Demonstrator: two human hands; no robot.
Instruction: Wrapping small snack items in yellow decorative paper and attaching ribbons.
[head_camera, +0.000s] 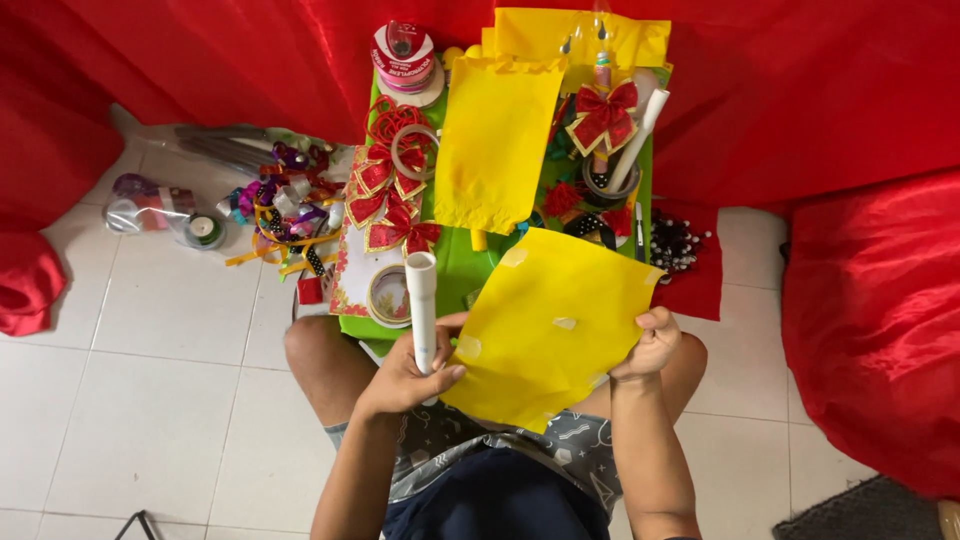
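Observation:
My left hand (405, 378) grips a white rolled tube (422, 305) that points up and away from me, and its fingers also touch the left edge of a yellow sheet (555, 320). My right hand (650, 345) pinches the right edge of that same sheet, which has bits of clear tape on it and is held over my lap. Just beyond lies a green board (460, 270) with another yellow sheet (495, 140) laid on it.
Red-and-gold bows (385, 200), tape rolls (388, 297), a ribbon spool (404, 55), a big red bow (604, 115) and a second white tube (640, 135) crowd the green board. Ribbons and clips (285, 200) lie on the white tile floor at left. Red cloth (870, 330) surrounds the area.

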